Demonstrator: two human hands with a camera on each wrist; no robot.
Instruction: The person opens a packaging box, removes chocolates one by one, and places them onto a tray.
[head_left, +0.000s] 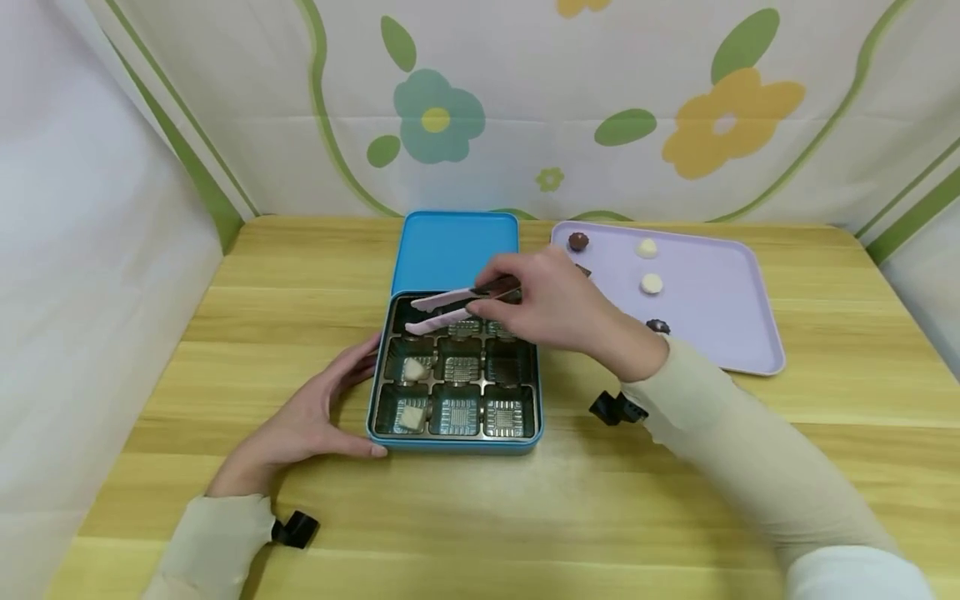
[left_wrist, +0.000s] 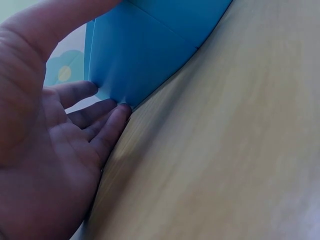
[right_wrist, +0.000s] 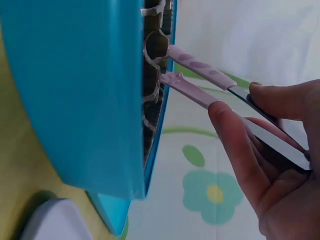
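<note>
A blue tin point(head_left: 455, 448) with a nine-compartment insert stands on the table. My right hand point(head_left: 558, 296) pinches metal tongs with pink tips point(head_left: 437, 322) between thumb and fingers. The tongs' tips are spread apart over the far-left compartment, with nothing seen between them. In the left column, one white chocolate point(head_left: 414, 369) sits in the middle compartment and a second white chocolate point(head_left: 412, 417) in the near one. My left hand point(head_left: 300, 417) rests against the tin's left side, fingertips touching its blue wall point(left_wrist: 145, 55) and thumb at the near-left corner.
Behind the tin lies its blue lid point(head_left: 457, 246). To the right, a lilac tray point(head_left: 723, 308) bears white chocolates point(head_left: 651, 284) and dark chocolates point(head_left: 577, 242), partly behind my right arm. A flower-printed curtain point(head_left: 525, 100) hangs along the table's back edge.
</note>
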